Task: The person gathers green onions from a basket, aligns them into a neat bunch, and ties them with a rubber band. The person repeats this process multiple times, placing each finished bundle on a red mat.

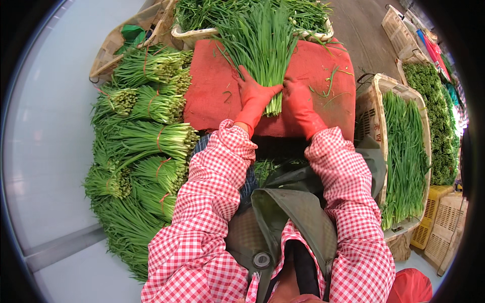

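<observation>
A large bundle of garlic chives (261,49) lies on a red cloth-covered work surface (322,110), leaves pointing away from me and cut stem ends towards me. My left hand (254,95), in an orange-red rubber glove, grips the bundle near its stem ends. The left thumb crosses the top of the stems while the forefinger stretches along the left side. At the bundle's right edge is my right hand (299,102), gloved alike, its fingers curled close to the stems. Whether those fingers pinch anything is hidden. Loose leaf scraps (331,81) lie on the cloth to the right.
Chive bundles tied with red bands (159,138) are piled along my left side. Beyond the cloth stands a crate (195,35) of loose chives. On the right are a chive-filled crate (379,113), curly leafy greens (428,113) and a yellow crate (428,216). A white wall (49,132) bounds the left.
</observation>
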A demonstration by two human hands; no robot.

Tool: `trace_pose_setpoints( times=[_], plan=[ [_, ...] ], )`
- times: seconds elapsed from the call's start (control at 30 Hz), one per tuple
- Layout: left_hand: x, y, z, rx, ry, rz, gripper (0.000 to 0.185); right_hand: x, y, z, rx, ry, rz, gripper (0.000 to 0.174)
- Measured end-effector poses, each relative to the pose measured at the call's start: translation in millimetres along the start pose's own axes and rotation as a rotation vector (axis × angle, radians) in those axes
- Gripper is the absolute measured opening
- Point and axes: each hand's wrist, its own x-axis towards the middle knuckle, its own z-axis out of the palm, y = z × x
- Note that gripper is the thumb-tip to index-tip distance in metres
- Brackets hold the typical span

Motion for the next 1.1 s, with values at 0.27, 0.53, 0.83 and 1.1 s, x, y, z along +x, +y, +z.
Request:
trace_pose_setpoints(
  times=[0.27,0.53,0.83,1.1],
  plan=[
    [-3.7,6.6,-3.4,0.086,-0.053,-0.061,0.131,31.3,21.6,-46.4,-0.392,-0.623,-0.086,0.017],
    [-9.4,17.4,-5.9,0.225,0.011,0.031,0.135,34.3,-8.6,-57.8,-0.352,-0.383,-0.212,0.014],
    [21.4,8.4,-37.4,0.027,0.152,0.467,0.066,42.3,-9.9,-55.1,-0.342,-0.380,-0.221,0.017],
    [101.4,58.7,-63.4,0.479,-0.200,0.571,0.016,44.1,-18.3,-61.2,-0.358,-0.394,-0.196,0.013]
  ],
)
